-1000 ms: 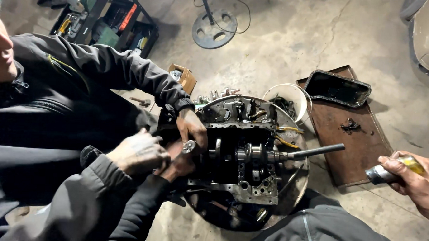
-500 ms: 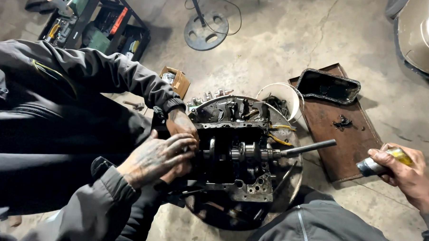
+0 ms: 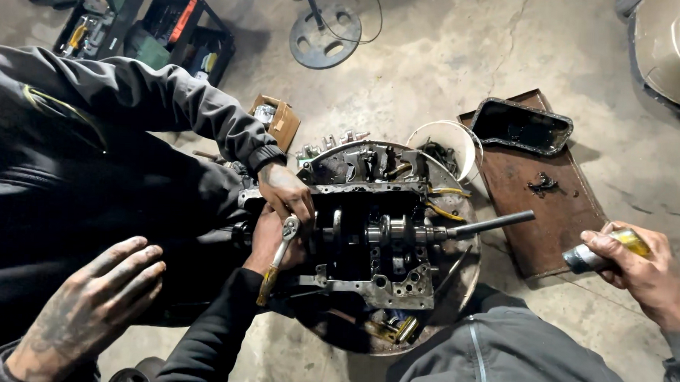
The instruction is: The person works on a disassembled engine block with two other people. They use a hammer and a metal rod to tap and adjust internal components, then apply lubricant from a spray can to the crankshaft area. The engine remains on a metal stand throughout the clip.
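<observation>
Right hand clenched round a small spray can, nozzle toward the engine block at centre, ready to spray. Left hand spread, empty, clear of co-worker's ratchet.

Left hand, near left, is smeared with dark grease across the knuckles and fingers, a grey cuff at the wrist. Right hand, far right, is grimy too, grey sleeve behind it.

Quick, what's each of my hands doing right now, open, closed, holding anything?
Left hand: open, fingers spread, holding nothing.
Right hand: closed around a small metal can with a yellow label.
</observation>
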